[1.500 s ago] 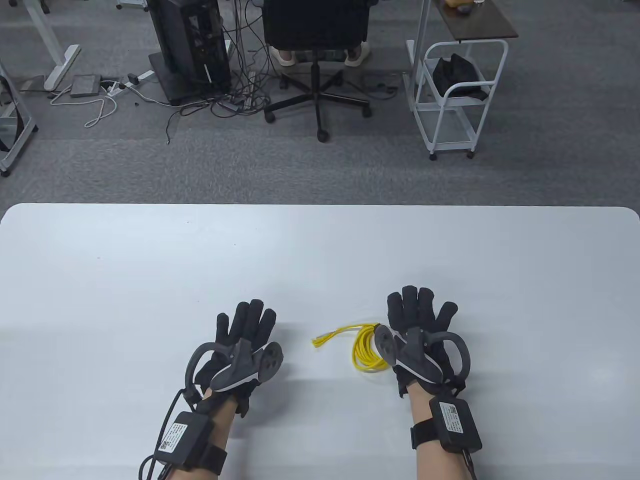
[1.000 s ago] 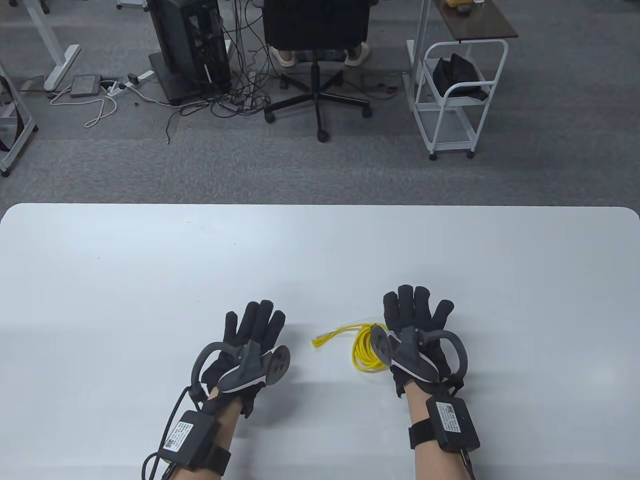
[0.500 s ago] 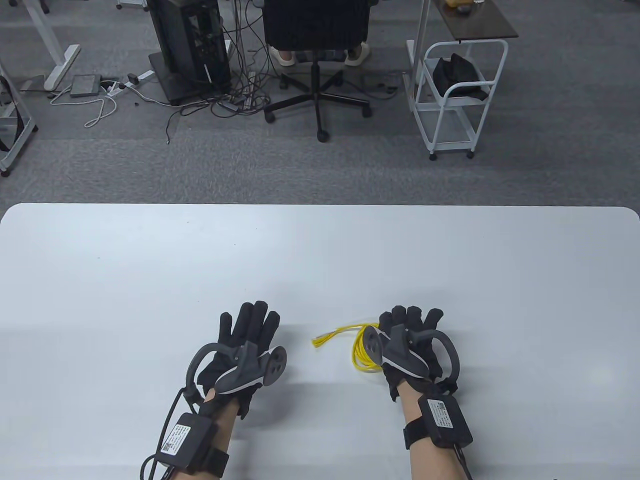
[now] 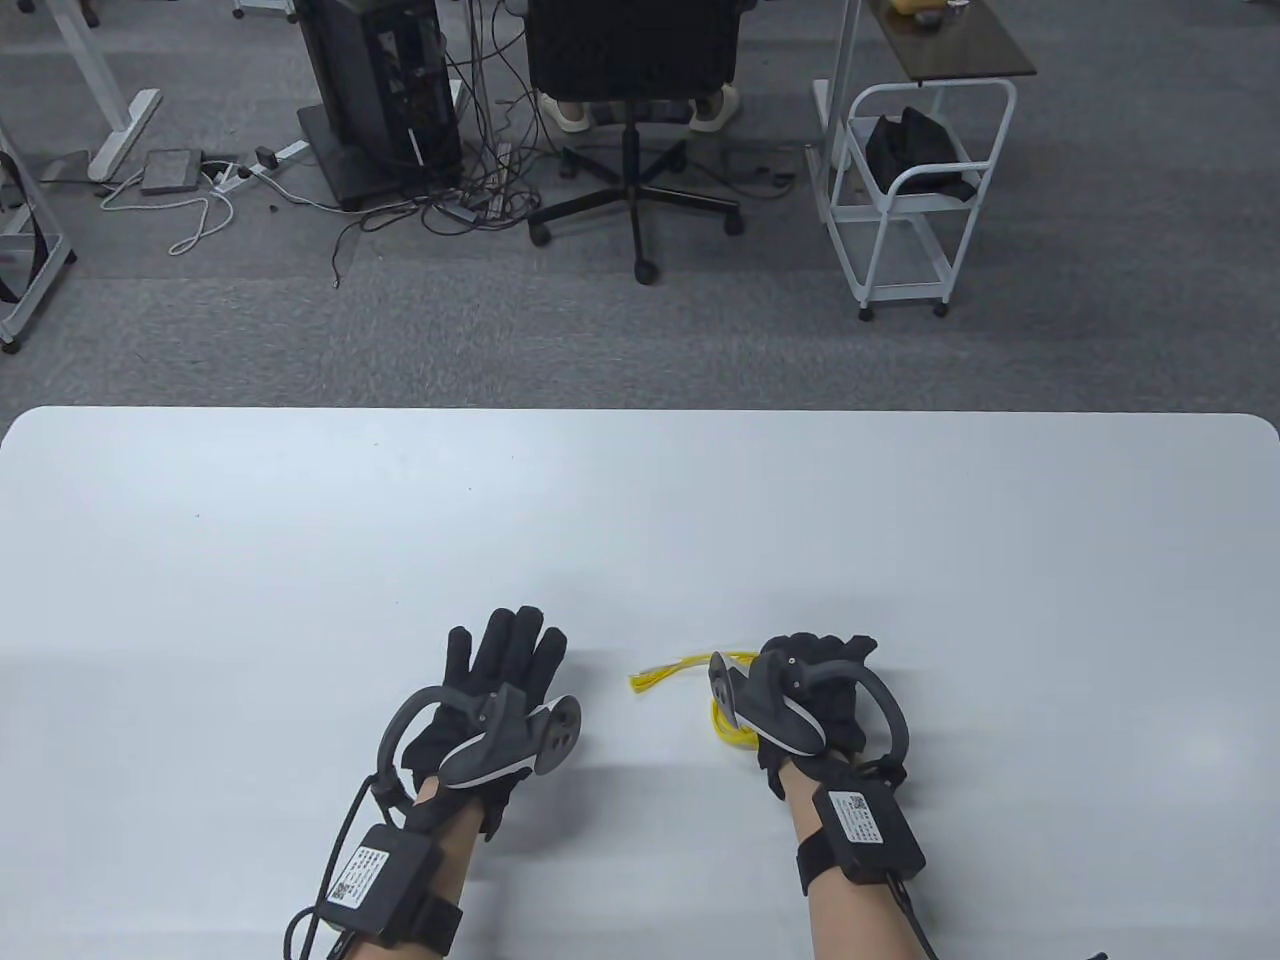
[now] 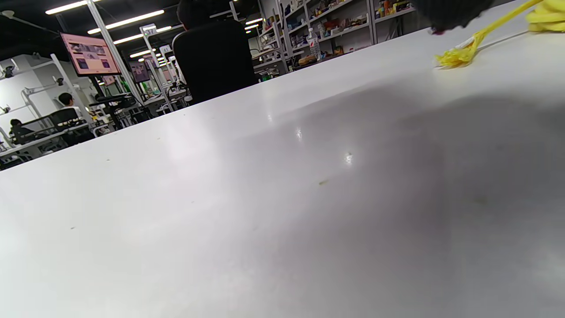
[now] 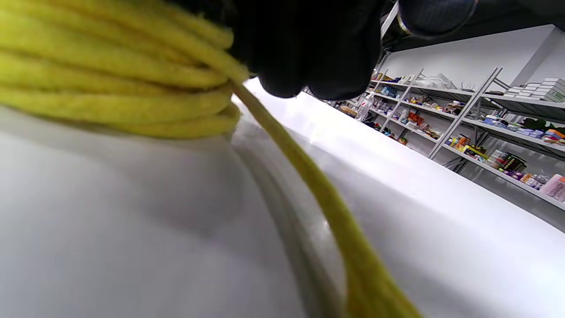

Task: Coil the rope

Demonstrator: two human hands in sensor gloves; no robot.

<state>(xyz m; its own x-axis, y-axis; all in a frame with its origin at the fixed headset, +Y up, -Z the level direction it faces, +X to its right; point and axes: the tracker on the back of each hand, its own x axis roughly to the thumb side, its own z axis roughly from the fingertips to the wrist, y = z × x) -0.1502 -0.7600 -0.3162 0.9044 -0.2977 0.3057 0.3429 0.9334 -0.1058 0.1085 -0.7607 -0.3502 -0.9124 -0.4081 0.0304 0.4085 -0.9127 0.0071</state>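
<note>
A yellow rope (image 4: 725, 728) lies in a small coil on the white table (image 4: 640, 520), with its frayed loose end (image 4: 650, 676) trailing to the left. My right hand (image 4: 815, 660) is over the coil with its fingers curled down onto it. In the right wrist view the gloved fingers (image 6: 309, 44) grip the stacked loops of the rope (image 6: 132, 88), and one strand runs off toward the camera. My left hand (image 4: 505, 655) rests flat on the table left of the rope, fingers spread and holding nothing. The frayed end (image 5: 459, 53) shows in the left wrist view.
Beyond the table's far edge stand an office chair (image 4: 632, 60), a computer tower (image 4: 385, 90) with loose cables, and a white cart (image 4: 905, 190). The rope and both hands are near the table's front edge.
My right hand's fingers went from spread flat to curled down onto the coil, and the hand drew back and left a little. My left hand barely moved.
</note>
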